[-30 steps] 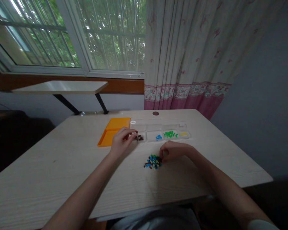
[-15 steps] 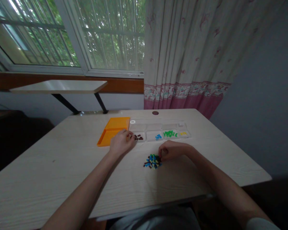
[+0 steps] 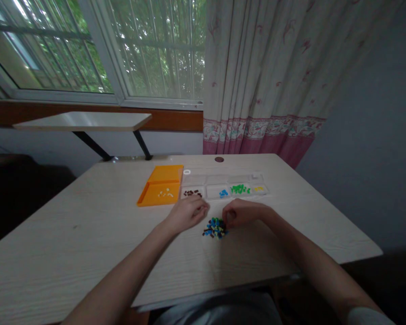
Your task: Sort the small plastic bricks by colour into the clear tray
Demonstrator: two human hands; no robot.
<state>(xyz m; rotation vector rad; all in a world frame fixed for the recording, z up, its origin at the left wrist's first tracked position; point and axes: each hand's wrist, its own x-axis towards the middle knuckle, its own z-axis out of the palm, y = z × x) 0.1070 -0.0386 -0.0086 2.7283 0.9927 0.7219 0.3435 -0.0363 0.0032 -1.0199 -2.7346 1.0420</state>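
Note:
A small pile of mixed blue, brown, green and pale yellow toy bricks [image 3: 214, 228] lies on the table in front of me. At its right edge is my right hand [image 3: 242, 213], closed, with fingertips at the bricks; whether it pinches one is hidden. My left hand [image 3: 189, 212] hangs up and left of the pile, its fingers curled together and no piece showing in them. Just beyond it, brown bricks [image 3: 191, 193] lie in a compartment of the clear tray [image 3: 216, 186]. Other compartments hold blue bricks [image 3: 223, 193], green bricks [image 3: 240, 189] and yellow bricks [image 3: 258, 188].
Left of the clear tray lies an open orange case [image 3: 165, 174], with several pale pieces [image 3: 165, 193] in its near half. A white ring [image 3: 187, 172] sits by the tray's far left corner. A raised shelf [image 3: 84, 121] stands at the table's back left, near the window.
My left hand has drawn back from the brown bricks, moving right and nearer the pile. The pale pieces in the orange case now show. My right hand has hardly moved.

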